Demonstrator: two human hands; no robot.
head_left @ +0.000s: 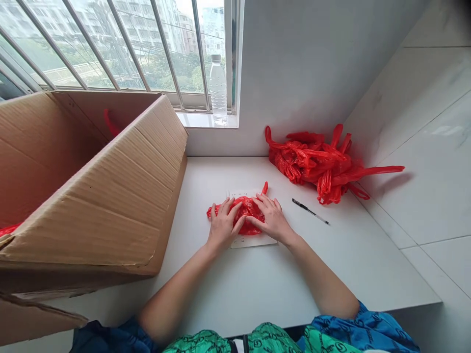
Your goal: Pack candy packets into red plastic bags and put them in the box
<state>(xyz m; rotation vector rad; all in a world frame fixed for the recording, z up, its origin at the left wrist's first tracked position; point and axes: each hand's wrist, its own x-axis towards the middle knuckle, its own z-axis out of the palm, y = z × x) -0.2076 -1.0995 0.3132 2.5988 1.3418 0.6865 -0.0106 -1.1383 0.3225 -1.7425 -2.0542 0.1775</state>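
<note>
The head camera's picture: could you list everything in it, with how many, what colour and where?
Table: one, white, centre
Plastic bag: one, red, centre
Sheet: one, pale, beneath the bag
Pen: one, mostly black, right of centre
Bag heap: number unclear, red, table's back right
Cardboard box: one, brown, left, with red plastic inside
Bottle: one, clear, on the windowsill
Barred window: one, silver bars, upper left
Buildings: several, pale, outside
Trees: several, green, outside
Plain wall: one, grey, behind the table
Tiled wall: one, pale, right
Clothing: blue and green, patterned, bottom edge
Forearms: two, bare, lower centre
Left hand: one, bare, on the bag
Right hand: one, bare, on the bag
</note>
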